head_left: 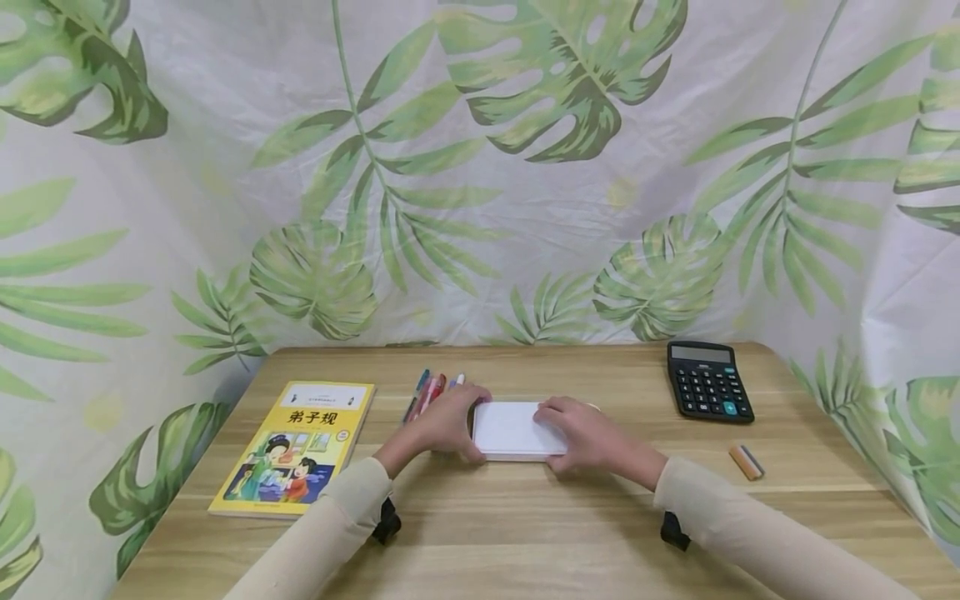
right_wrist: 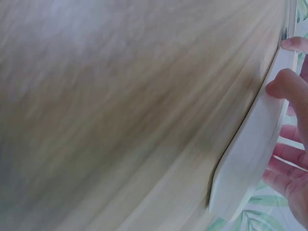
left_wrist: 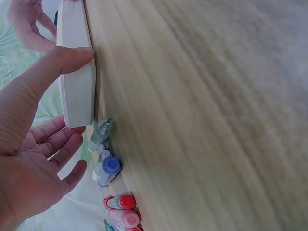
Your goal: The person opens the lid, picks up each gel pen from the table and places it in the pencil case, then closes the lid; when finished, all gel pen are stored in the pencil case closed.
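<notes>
A flat white rectangular block, a box or a thick pad, lies at the middle of the wooden table. My left hand grips its left end, with the thumb on the near side and the fingers reaching behind. At the right end my right hand holds it, thumb against the near side and fingers over the top and far side. The left wrist view shows the left thumb pressing the block's pale side. In the right wrist view the right thumb rests on the same long side.
Several pens lie behind my left hand. A yellow picture book is at the left. On the right are a black calculator and a small orange and blue eraser. Leaf-patterned cloth hangs behind the table.
</notes>
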{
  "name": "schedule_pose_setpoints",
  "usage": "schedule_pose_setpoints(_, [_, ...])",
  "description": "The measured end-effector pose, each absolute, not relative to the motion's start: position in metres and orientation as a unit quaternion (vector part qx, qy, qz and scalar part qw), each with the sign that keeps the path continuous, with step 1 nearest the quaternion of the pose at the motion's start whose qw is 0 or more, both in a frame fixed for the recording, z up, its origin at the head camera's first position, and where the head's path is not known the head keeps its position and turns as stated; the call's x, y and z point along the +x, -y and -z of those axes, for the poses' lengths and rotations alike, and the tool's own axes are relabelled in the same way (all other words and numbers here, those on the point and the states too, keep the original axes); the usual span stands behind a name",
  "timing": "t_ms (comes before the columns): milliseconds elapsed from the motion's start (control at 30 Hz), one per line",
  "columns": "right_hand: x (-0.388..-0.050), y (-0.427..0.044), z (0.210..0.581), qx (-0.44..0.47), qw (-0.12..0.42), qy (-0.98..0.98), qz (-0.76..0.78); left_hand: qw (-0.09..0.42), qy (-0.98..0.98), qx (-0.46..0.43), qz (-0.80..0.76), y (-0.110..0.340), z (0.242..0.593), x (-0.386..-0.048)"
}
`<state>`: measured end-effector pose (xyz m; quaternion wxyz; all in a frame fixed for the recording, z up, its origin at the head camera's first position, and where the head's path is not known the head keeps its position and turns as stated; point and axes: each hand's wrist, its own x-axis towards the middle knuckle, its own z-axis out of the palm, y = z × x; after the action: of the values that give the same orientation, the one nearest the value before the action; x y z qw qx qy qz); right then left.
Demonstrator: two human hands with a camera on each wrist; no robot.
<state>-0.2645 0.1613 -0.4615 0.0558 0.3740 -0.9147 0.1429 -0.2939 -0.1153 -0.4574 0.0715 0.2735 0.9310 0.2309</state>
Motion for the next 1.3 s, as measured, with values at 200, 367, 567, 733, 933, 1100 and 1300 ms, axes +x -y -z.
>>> schedule_pose_setpoints(200, [-0.261, -0.154, 0.461, 0.38, 0.084, 0.912, -0.129, 0.053, -0.932, 0.289, -0.212, 0.116, 0.46, -0.295])
schedule_pose_setpoints(367, [-0.262, -0.151, 0.46, 0.386, 0.094, 0.91, -0.118, 0.054, -0.936, 0.282, -0.204, 0.117, 0.461, -0.296])
schedule_pose_setpoints(567, [-0.265, -0.149, 0.459, 0.389, 0.102, 0.909, -0.11, 0.05, -0.937, 0.281, -0.203, 0.117, 0.459, -0.296])
schedule_pose_setpoints(733, [-0.267, -0.149, 0.457, 0.395, 0.103, 0.906, -0.114, 0.054, -0.939, 0.279, -0.194, 0.117, 0.457, -0.297])
schedule_pose_setpoints(933, [-0.271, -0.15, 0.452, 0.395, 0.084, 0.906, -0.125, 0.055, -0.938, 0.284, -0.189, 0.117, 0.455, -0.299])
schedule_pose_setpoints(1100, [-0.273, -0.153, 0.448, 0.41, 0.065, 0.898, -0.144, 0.062, -0.94, 0.28, -0.185, 0.117, 0.457, -0.298])
schedule_pose_setpoints(1300, [-0.282, -0.161, 0.44, 0.419, 0.029, 0.892, -0.169, 0.072, -0.94, 0.268, -0.197, 0.113, 0.457, -0.297])
